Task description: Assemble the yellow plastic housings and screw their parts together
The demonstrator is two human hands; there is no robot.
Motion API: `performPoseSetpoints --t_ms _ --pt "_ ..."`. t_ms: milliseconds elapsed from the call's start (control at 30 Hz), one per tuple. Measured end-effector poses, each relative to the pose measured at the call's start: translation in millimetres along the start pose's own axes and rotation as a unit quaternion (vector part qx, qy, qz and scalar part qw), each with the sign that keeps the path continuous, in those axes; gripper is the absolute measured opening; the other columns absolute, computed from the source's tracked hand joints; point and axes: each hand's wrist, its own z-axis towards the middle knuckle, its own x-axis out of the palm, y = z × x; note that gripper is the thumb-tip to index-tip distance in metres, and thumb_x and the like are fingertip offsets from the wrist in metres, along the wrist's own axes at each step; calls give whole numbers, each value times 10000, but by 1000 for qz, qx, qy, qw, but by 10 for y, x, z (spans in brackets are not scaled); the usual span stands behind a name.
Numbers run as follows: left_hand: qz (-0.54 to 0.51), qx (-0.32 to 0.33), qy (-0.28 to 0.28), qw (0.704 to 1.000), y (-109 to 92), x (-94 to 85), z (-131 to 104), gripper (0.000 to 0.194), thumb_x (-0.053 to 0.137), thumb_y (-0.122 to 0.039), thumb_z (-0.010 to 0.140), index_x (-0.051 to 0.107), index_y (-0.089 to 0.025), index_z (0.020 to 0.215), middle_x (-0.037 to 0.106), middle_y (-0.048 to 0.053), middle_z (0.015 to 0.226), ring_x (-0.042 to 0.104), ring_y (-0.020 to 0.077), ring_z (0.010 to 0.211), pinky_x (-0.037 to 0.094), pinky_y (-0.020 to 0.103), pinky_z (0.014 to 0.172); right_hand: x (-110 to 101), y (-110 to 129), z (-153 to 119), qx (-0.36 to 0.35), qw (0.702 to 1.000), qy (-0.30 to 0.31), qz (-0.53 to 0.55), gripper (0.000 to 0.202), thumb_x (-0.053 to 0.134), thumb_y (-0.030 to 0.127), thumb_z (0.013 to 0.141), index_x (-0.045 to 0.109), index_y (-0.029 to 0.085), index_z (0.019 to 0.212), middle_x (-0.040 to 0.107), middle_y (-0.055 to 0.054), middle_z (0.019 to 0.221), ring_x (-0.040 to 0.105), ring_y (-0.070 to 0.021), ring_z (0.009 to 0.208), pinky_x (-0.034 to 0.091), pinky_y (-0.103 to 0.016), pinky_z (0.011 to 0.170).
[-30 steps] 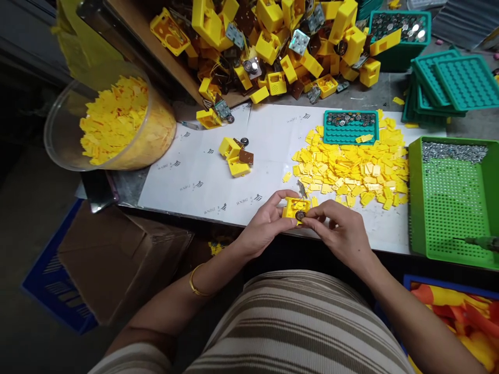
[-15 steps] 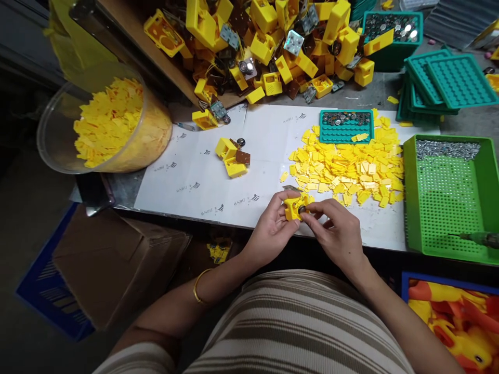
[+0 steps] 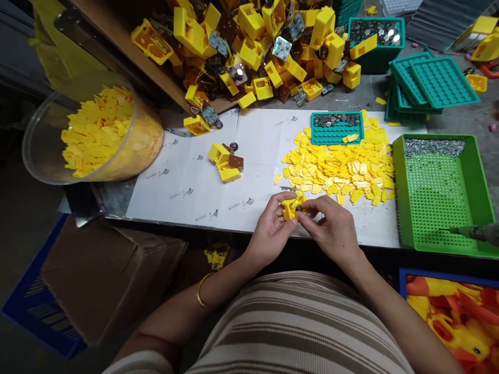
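Observation:
Near the table's front edge, my left hand [image 3: 270,229] is closed around a small yellow plastic casing [image 3: 288,209]. The fingertips of my right hand [image 3: 334,226] pinch a small dark round part [image 3: 298,207] at the casing's right side; whether it is seated inside I cannot tell. Just beyond the fingers lies a thin dark strip [image 3: 287,188]. Farther off sits another opened yellow casing [image 3: 228,173] with a brown board and a round part attached. A heap of small yellow plastic covers [image 3: 331,165] spreads behind my right hand.
A teal tray [image 3: 337,139] of button cells rests on the heap. At right stands a green basket [image 3: 482,192] with screws and an electric screwdriver [image 3: 481,231]. A clear tub [image 3: 146,148] of yellow pieces is at left; piled casings [image 3: 249,52] lie behind.
The whole view has shifted slightly, so the table's things appear a little farther left. Both hands keep their hold on the casing and the round part, with only slight finger movement.

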Motion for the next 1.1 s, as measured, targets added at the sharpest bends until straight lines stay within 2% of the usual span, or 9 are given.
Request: performPoseSetpoints --t_ms 133,300,367,533,700,867,1000,1100 --pt "-67 -40 28 997 17 -52 35 387 675 -193 761 503 -233 1105 640 4 953 613 145 904 443 271 853 -82 20 38 1 999 48 -22 69 638 266 833 653 209 869 649 -11 794 600 -137 698 437 -238 590" --pt "10 -1 -5 1000 -7 -29 30 341 652 -191 786 534 -224 1104 632 26 1009 602 144 904 450 250 808 -74 59 71 7 995 37 -89 83 629 277 824 648 206 864 652 -8 802 592 -139 666 409 -251 588" --pt "2 -6 -1 1000 -13 -26 39 357 654 -195 786 528 -225 1119 640 23 990 607 145 897 453 257 822 -59 56 83 15 997 36 -65 72 636 255 809 641 197 853 648 -7 786 594 -144 680 419 -254 605" --pt "-112 -78 38 990 -7 -55 88 425 686 -177 741 515 -217 1128 652 6 920 627 149 898 461 322 918 -98 14 105 36 997 67 -8 65 639 194 783 653 194 846 634 2 737 592 -141 676 436 -246 600" --pt "-129 -105 31 985 -30 -53 91 415 667 -129 722 529 -213 1104 662 3 916 633 126 863 497 273 850 -148 0 85 14 997 80 2 37 632 232 837 664 215 839 664 -9 802 606 -144 728 439 -239 597" --pt "-133 -107 37 985 -38 -72 86 378 672 -134 716 542 -208 1063 672 6 920 637 121 816 504 262 806 -95 21 29 33 997 61 27 22 656 236 825 648 217 832 664 3 756 608 -139 687 451 -240 580" --pt "-138 -115 38 983 -10 -94 116 359 718 -176 720 527 -200 1023 666 -2 867 630 113 771 504 257 780 -75 29 -34 -25 998 24 46 56 616 233 864 661 205 845 652 -16 779 606 -130 698 479 -242 602" --pt "-162 -117 52 979 9 -94 140 382 753 -171 701 501 -203 988 664 -5 891 633 115 803 514 259 782 -120 27 -88 -68 996 39 40 163 530 168 901 664 193 991 639 -46 857 617 -137 765 510 -256 661"
